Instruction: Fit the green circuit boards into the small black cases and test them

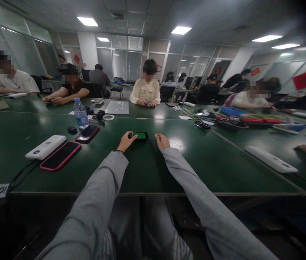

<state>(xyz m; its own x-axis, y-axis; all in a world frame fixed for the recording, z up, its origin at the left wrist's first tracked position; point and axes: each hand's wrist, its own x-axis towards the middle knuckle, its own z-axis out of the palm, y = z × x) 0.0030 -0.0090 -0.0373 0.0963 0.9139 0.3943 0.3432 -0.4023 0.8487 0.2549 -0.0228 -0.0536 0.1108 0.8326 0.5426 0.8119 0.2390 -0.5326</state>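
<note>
The person sat at a long green table [147, 169], both grey-sleeved arms stretched out toward the far middle. The left hand [126, 141] had its fingers closed on the left end of a small dark device [139, 135] with a green face, which lay flat on the table just ahead of the hands. The right hand [162, 141] rested on the table just right of the device, fingers curled loosely together, holding nothing; whether it touched the device I could not tell, too small. To do this handling well, I judged the left hand should keep the device pinned flat so it did not skate on the smooth top, and the right hand should come in from the right end instead of from above, so the green face stayed in sight. Reaching that far out, a light, steady grip seemed safer than a hard one. Left and nearer lay a pink-cased phone [60, 155] beside a white power bank [45, 147], a second phone [87, 133] and a water bottle [81, 114] beyond them, all well apart from the hands. A white bar [271, 159] lay near right. Cables and tools [223, 121] cluttered the far right. Other people sat along the far side, one in a cream top [145, 92] straight across.
</note>
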